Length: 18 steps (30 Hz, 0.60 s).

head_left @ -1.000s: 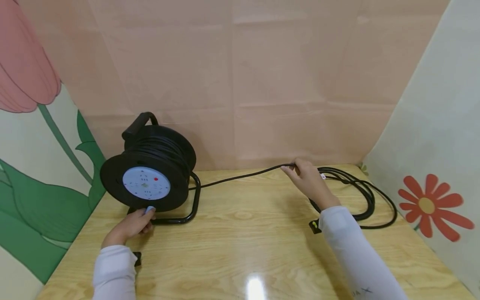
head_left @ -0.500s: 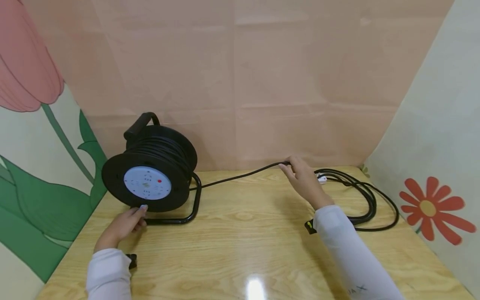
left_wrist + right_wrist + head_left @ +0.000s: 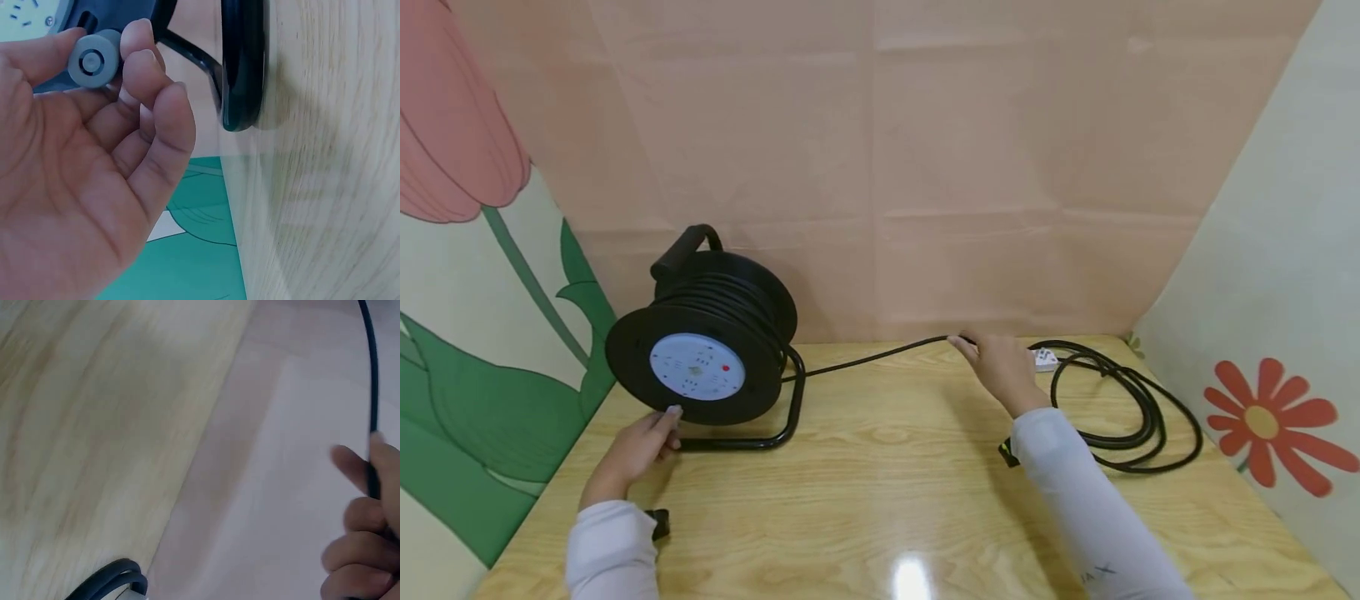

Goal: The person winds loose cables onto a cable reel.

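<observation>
A black cable reel [image 3: 700, 408] with a pale blue socket face [image 3: 697, 367] stands on its tubular frame [image 3: 797, 400] at the table's left. My left hand [image 3: 638, 450] is at the reel's lower rim; in the left wrist view its thumb and fingers pinch a round grey crank knob [image 3: 94, 59]. My right hand [image 3: 1000, 367], right of the middle, grips the black cable [image 3: 880, 356], which runs raised from the reel. The right wrist view shows the fingers curled round the cable [image 3: 373, 381]. Part of the knob is hidden by the fingers.
Loose cable coils [image 3: 1150, 417] lie at the table's right, beside a small white block with dark holes [image 3: 1045, 360]. A pink backdrop [image 3: 880, 167] rises behind the wooden table [image 3: 880, 500]. Flower-printed panels [image 3: 1285, 250] flank both sides.
The reel face has turned slightly clockwise, my left hand moving left with the knob. My right hand has moved left toward the reel with the cable; more of the white block shows.
</observation>
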Tool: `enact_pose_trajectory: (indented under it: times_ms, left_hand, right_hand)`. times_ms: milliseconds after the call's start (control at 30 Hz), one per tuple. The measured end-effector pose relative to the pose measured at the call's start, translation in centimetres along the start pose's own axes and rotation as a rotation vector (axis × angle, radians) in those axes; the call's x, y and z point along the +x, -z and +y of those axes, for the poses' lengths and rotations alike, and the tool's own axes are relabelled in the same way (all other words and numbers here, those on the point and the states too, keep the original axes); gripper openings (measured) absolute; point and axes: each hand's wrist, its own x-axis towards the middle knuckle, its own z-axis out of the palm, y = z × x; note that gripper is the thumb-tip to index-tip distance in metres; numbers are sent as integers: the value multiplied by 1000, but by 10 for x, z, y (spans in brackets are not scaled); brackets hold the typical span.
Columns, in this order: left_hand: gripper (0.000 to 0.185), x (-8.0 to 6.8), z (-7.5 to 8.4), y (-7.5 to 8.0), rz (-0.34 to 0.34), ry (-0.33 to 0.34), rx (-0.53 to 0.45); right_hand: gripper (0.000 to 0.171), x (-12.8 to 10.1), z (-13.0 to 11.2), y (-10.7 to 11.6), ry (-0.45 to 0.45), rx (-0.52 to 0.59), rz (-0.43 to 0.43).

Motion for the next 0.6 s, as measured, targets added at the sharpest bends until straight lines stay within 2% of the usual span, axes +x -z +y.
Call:
enact_pose_trajectory:
  times_ms: [133,233,333,467,600]
  left_hand:
    - [58,1,-2,2,11,-7,-3]
    - [59,1,-3,3,26,-11,-1]
    - [60,1,-4,5,35,-5,13]
    - [63,0,-5,8,45,14,35]
    - [65,1,-6,11,57,27,43]
  right_hand:
    - [48,-6,1,-3,-11,-69,-169]
    - [45,-12,2,-3,5,-30,-316]
    - [45,-20,5,-7,48,22,-421]
    - [44,-33,9,-12,71,87,-492]
    - [41,-45,12,-15,62,96,-476]
